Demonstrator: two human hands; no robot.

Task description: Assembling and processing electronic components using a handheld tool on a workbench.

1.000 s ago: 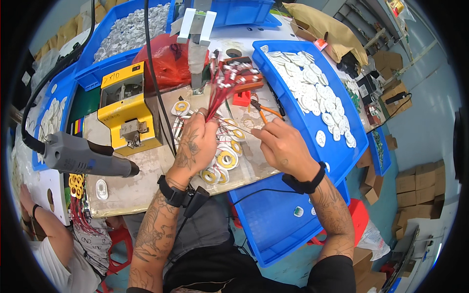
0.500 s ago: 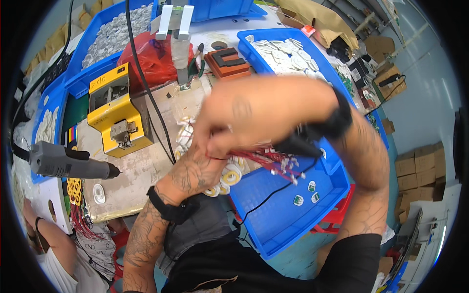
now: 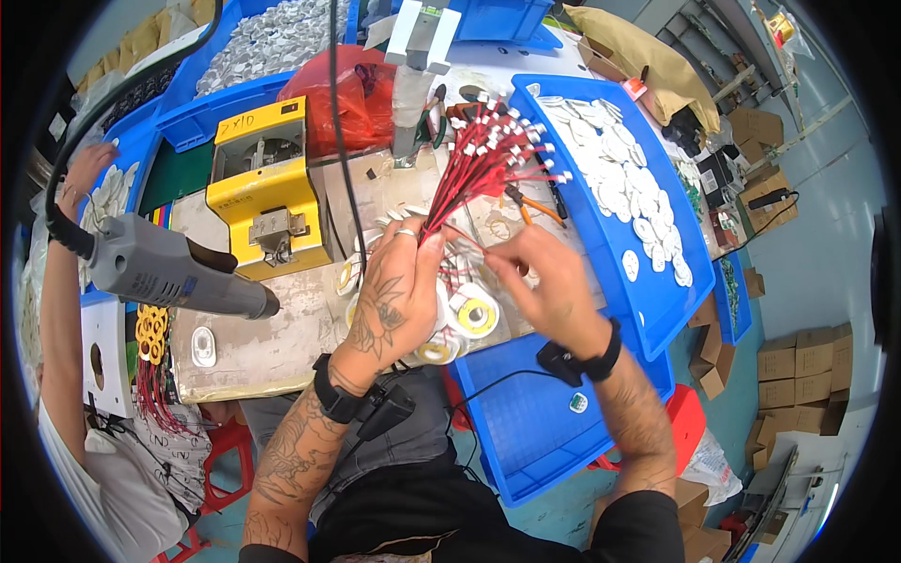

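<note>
My left hand (image 3: 399,291) is closed round a bundle of red and black wires (image 3: 455,192), whose white connectors fan out at the far end. My right hand (image 3: 554,291), just to the right, pinches a thin red wire that runs from beside the bundle. Below and between the hands lie several white round discs with yellow rings (image 3: 477,315), with more red wires among them. Black bands circle both wrists.
A yellow machine (image 3: 272,202) stands left of my hands, with a grey screwdriver-like tool (image 3: 178,272) in front. Blue trays (image 3: 648,328) flank the table's right side. Orange-handled pliers (image 3: 535,205) lie beyond my right hand. A co-worker's arm (image 3: 64,310) reaches into a tray at far left.
My right hand has drawn back to the right from over my left. The wire bundle now points away from me, upright in my left hand. The view has shifted. The co-worker's arm has reached forward.
</note>
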